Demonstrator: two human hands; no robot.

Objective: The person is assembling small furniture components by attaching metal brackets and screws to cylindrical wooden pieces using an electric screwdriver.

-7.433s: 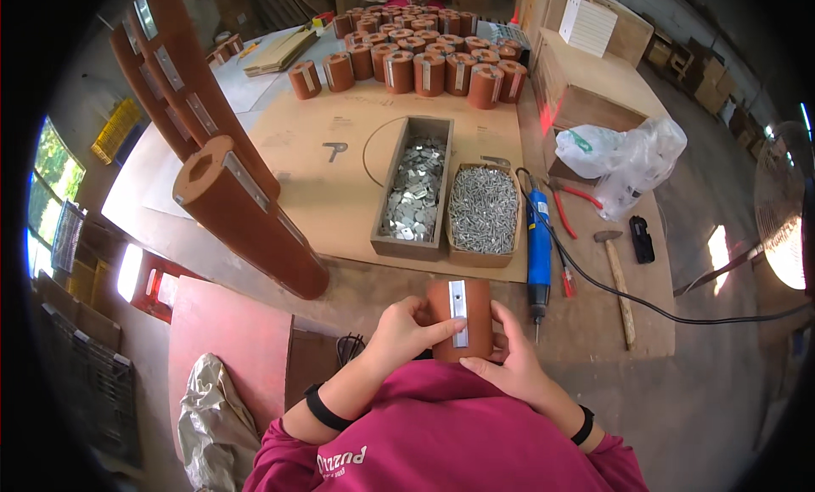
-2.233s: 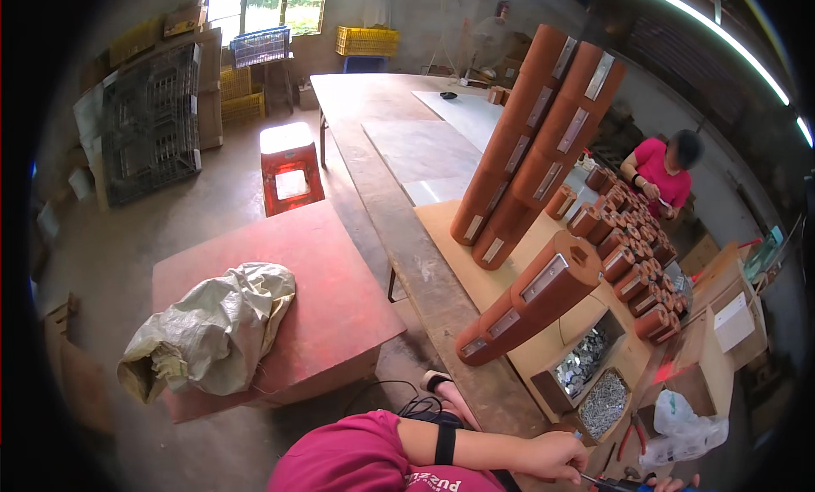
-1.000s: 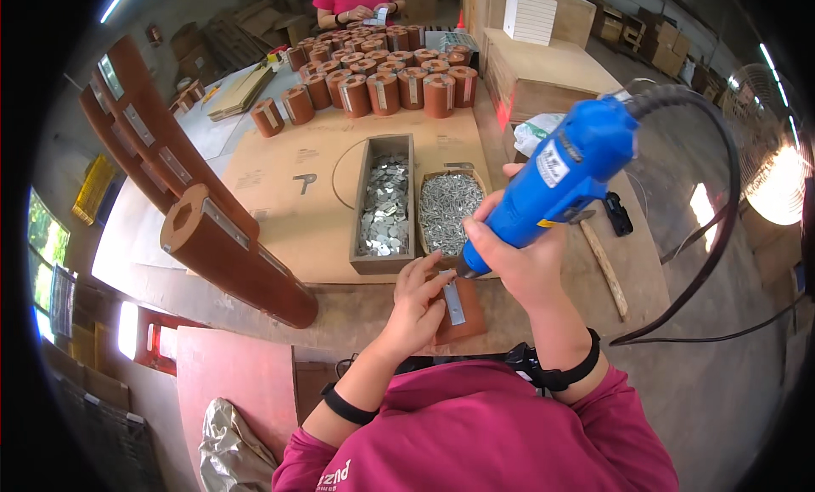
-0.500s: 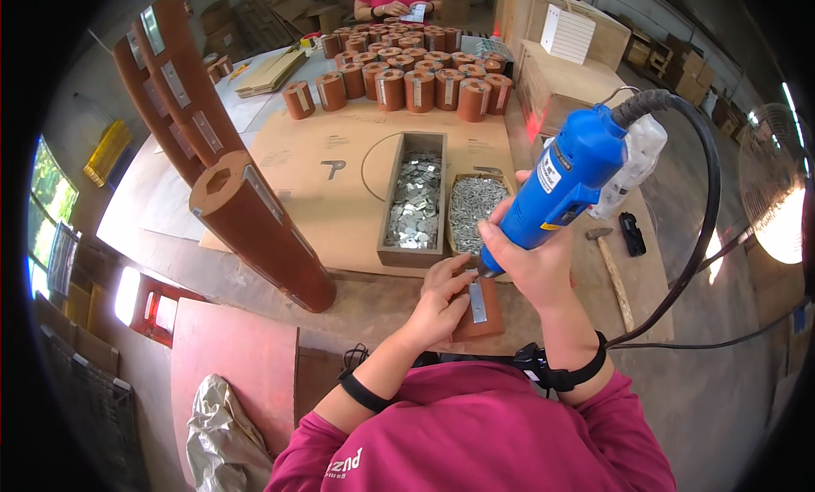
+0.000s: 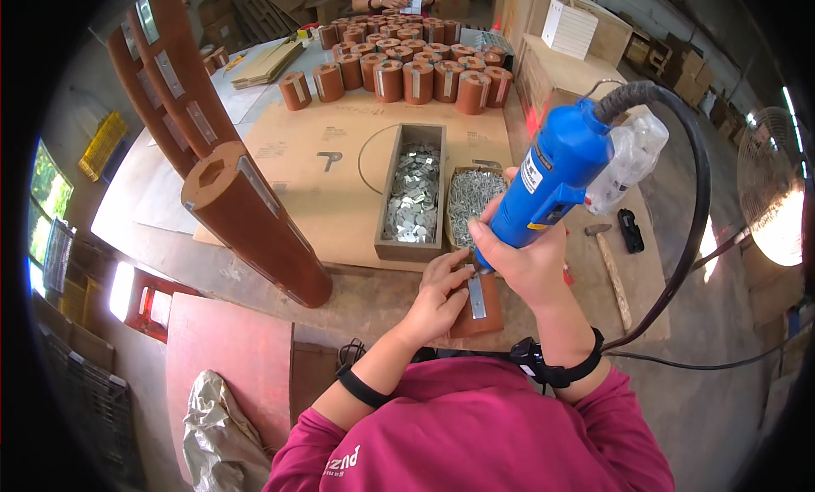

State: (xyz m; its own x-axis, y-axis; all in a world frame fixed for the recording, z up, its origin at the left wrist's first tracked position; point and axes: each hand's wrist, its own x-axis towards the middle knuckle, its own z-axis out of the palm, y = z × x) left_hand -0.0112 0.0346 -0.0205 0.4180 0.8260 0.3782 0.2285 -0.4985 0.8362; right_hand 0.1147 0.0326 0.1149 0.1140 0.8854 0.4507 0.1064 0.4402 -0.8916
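Just this side of the wooden box [image 5: 410, 252] and slightly right of it, the brown cylinder [image 5: 491, 318] lies with its metal strip [image 5: 478, 301] upward. The right hand [image 5: 528, 258] wraps its fingers round the blue power screwdriver [image 5: 552, 178]; the left hand [image 5: 440, 297] bends its fingers in by the tip, pinching what I cannot tell. Screwing down the strip seems under way, calling next for steady, square pressure.

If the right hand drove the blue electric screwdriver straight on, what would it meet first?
Probably the upper end of the metal strip on the brown cylinder, close beside the left hand; whether the blue electric screwdriver touches it is unclear.
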